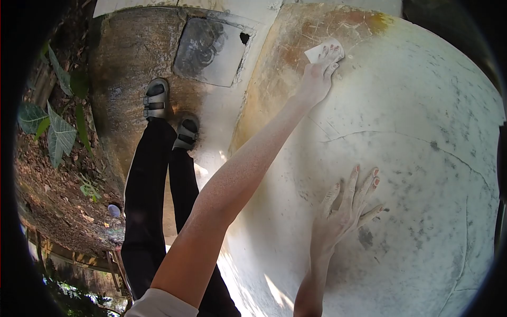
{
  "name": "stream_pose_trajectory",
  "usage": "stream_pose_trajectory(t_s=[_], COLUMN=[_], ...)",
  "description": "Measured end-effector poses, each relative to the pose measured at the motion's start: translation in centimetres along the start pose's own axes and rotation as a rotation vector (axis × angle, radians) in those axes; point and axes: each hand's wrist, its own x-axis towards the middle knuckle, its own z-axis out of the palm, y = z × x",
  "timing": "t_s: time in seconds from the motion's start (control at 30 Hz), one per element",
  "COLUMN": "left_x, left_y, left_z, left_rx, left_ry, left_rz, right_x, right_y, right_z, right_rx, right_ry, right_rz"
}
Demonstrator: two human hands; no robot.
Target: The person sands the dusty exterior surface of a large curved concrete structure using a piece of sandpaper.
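Note:
My left hand (319, 71) is at the upper end of a large curved whitish surface (401, 105). Its fingers press a white piece of sandpaper (315, 53) flat against it, close to a brown, worn patch (306, 31); the paper's grit side is hidden. Lower down, my right hand (343, 216) rests on the same surface with fingers spread and nothing in it. Pale dust coats both hands and forearms. A thin crack (391, 132) runs across the surface between the hands, and grey specks mottle it.
My sandalled feet (157, 100) stand on wet brown ground beside the curved surface. Ahead of them is a square panel (208, 50) with a dark hole at one corner. Leafy plants (60, 132) and littered soil (58, 195) lie on the left.

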Motion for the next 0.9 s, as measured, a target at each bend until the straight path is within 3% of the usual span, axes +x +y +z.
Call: stream_pose_trajectory(t_s=[0.07,0.27,0.37,0.47,0.53,0.63,0.7,0.83,0.9], left_x=[-3.0,-19.8,-15.6,-3.8,2.6,2.3,-3.1,-17.7,-17.2], left_y=[0.4,5.6,5.4,3.9,4.7,3.7,3.8,6.3,7.4], left_z=[1.1,1.0,2.2,2.6,0.8,1.8,2.2,1.7,1.4], left_rx=[-0.065,-0.127,-0.073,-0.026,0.036,-0.014,0.014,-0.04,-0.045], left_ry=[0.098,-0.112,-0.036,0.168,0.083,0.157,0.134,-0.09,-0.101], left_rz=[0.106,-0.065,-0.016,0.14,-0.077,-0.001,0.088,-0.08,-0.106], right_x=[1.0,3.1,3.4,3.0,3.0,3.1,3.2,3.1,3.1], right_y=[-0.5,0.3,1.3,1.5,1.7,1.7,1.5,1.2,1.3], right_z=[-0.6,-4.2,-5.1,-4.9,-4.6,-4.5,-4.8,-5.2,-5.1], right_rx=[0.041,-0.012,-0.062,-0.102,-0.099,-0.109,-0.117,-0.104,-0.112], right_ry=[0.002,0.036,0.109,0.112,0.115,0.113,0.104,0.064,0.058], right_rz=[0.024,0.083,0.072,0.077,0.074,0.079,0.088,0.066,0.068])
